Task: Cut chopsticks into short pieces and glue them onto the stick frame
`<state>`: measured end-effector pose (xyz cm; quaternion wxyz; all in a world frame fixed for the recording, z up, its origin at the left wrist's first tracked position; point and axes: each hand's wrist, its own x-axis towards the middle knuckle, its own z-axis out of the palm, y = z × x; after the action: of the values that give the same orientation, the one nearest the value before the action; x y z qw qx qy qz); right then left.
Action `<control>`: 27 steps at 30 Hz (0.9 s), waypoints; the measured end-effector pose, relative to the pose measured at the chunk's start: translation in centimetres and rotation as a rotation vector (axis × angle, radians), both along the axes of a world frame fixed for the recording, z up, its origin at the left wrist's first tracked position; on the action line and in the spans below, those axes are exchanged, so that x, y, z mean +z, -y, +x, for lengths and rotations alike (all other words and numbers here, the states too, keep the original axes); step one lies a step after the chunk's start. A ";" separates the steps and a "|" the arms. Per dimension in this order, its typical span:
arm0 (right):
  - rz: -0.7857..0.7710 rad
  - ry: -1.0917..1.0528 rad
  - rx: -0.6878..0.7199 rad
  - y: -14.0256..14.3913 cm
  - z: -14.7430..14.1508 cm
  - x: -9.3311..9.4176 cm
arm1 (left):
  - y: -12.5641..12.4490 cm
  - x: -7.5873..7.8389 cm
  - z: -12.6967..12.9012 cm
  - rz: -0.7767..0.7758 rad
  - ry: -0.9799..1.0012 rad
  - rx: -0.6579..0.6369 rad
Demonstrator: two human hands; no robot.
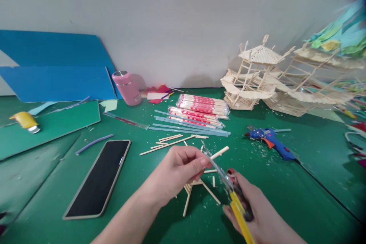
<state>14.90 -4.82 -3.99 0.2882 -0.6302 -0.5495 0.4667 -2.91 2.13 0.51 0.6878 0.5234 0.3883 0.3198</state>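
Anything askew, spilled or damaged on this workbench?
Wood chips litter the green mat around the blue glue gun, which lies on its side. The pink tumbler leans tilted against the wall. Otherwise nothing looks damaged.

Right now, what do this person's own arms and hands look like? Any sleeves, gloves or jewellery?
Both are bare. The left hand and its forearm show no sleeve, glove, watch or ring. The right hand is also ungloved, with no ring or bracelet visible; its wrist runs off the bottom edge, so anything worn higher up cannot be seen.
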 end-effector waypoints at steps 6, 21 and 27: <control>0.035 0.187 0.080 -0.9 1.1 2.3 | -0.2 -0.2 -0.3 -0.054 0.158 -0.022; 0.493 0.892 -0.043 -1.9 11.3 -0.3 | 0.7 -0.2 1.4 0.420 -0.516 -0.050; 0.826 0.678 0.399 -2.4 4.5 4.0 | 1.8 0.4 2.1 0.471 -0.657 -0.252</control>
<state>19.37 -2.45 0.04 0.2245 -0.4635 -0.8566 0.0304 -0.85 0.38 0.94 0.4228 0.7837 0.4361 0.1295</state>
